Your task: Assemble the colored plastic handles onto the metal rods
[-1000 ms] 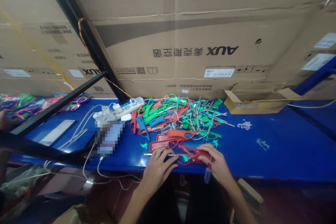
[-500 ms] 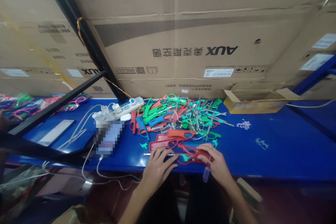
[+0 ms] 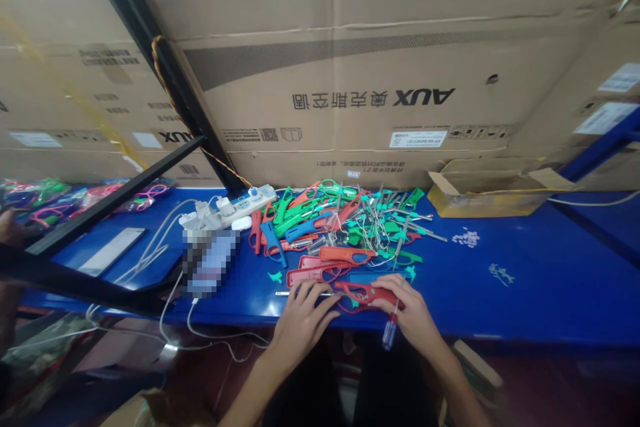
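Note:
My left hand (image 3: 303, 317) is closed over the metal tube (image 3: 283, 293) of a long-nosed lighter, whose tip sticks out to the left. The lighter's red plastic handle (image 3: 367, 294) lies near the table's front edge, with a bit of green showing by its trigger loop. Around the handle's right end, my right hand (image 3: 413, 313) is closed. A screwdriver (image 3: 389, 333) with a clear purple-red grip hangs down from that same hand. Just behind lie red half shells (image 3: 313, 273), a blue shell (image 3: 370, 277) and a small green trigger piece (image 3: 275, 276).
A heap of coloured lighter shells and metal tubes (image 3: 350, 220) covers the middle of the blue table (image 3: 500, 307). Left are a power strip (image 3: 240, 203), a phone (image 3: 213, 263) and cables. An open carton (image 3: 493, 203) stands back right. Another person's hand (image 3: 7, 230) shows far left.
The upper red handle half has come down over the lower one, hiding most of the green trigger. The screwdriver's grip has swung slightly left. My left hand stays on the tube.

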The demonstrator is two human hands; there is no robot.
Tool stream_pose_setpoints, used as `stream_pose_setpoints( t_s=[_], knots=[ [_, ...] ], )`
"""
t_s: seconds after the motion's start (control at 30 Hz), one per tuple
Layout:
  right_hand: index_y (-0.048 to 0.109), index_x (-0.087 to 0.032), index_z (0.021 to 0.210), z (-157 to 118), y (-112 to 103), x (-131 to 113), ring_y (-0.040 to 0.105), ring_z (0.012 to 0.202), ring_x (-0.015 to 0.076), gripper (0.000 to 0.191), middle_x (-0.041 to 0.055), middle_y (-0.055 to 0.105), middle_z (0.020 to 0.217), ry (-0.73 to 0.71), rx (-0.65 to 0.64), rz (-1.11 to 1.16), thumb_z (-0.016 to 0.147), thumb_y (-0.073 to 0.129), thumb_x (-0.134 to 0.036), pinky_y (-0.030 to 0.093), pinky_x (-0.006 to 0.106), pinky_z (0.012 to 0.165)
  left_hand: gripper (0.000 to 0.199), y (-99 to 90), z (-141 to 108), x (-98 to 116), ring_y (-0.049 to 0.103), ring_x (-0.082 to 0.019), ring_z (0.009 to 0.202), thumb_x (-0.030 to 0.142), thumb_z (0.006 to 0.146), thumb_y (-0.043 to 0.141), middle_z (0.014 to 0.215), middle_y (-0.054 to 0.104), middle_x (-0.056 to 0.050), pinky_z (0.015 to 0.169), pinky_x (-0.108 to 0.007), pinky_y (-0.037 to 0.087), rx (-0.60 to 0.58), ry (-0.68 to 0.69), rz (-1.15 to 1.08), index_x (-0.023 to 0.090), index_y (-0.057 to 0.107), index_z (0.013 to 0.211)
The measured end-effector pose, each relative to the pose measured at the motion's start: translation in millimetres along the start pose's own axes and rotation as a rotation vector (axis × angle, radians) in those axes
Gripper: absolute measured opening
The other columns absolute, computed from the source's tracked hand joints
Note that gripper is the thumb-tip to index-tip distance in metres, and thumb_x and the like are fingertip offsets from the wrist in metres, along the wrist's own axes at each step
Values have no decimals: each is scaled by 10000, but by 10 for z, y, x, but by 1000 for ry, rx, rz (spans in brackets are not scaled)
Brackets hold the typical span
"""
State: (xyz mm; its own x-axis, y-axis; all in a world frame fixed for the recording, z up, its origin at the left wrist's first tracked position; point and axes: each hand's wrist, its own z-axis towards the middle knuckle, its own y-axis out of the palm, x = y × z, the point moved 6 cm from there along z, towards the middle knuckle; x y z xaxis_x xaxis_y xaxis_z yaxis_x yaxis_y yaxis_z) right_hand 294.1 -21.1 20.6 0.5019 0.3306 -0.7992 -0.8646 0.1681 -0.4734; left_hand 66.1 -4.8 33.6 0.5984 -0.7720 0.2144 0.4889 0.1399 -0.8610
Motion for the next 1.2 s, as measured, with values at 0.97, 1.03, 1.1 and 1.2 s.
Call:
stream_pose_setpoints(
  t_s=[0.97, 1.03, 1.1, 1.2],
  knots=[
    [740, -261, 1116, -13, 98, -219, 663, 989, 242, 283, 68, 729, 1051, -179, -93, -276, 971, 639, -481, 534, 396, 888, 163, -37, 7, -135, 594, -259, 1106, 260, 1044, 550, 1147, 719, -62, 932, -429, 480, 154, -108, -129, 215, 686, 1123],
    [739, -262, 1120, -16, 108, -221, 663, 987, 241, 274, 68, 727, 1057, -173, -103, -291, 974, 638, -472, 533, 390, 884, 157, -35, 14, -138, 596, -258, 1095, 252, 1040, 556, 1138, 719, -60, 924, -423, 481, 149, -119, -123, 214, 691, 1111],
    [733, -263, 1128, -19, 119, -210, 660, 995, 239, 278, 68, 722, 1070, -163, -109, -301, 979, 629, -474, 530, 385, 887, 152, -34, 18, -137, 595, -259, 1093, 250, 1037, 561, 1136, 717, -59, 919, -420, 483, 141, -126, -121, 215, 693, 1104],
    [722, -257, 1136, -22, 126, -192, 656, 1011, 239, 297, 71, 714, 1081, -157, -102, -306, 987, 606, -486, 522, 384, 895, 156, -36, 19, -128, 592, -266, 1110, 260, 1036, 564, 1148, 712, -64, 925, -427, 486, 130, -131, -119, 216, 690, 1116]
  ],
)
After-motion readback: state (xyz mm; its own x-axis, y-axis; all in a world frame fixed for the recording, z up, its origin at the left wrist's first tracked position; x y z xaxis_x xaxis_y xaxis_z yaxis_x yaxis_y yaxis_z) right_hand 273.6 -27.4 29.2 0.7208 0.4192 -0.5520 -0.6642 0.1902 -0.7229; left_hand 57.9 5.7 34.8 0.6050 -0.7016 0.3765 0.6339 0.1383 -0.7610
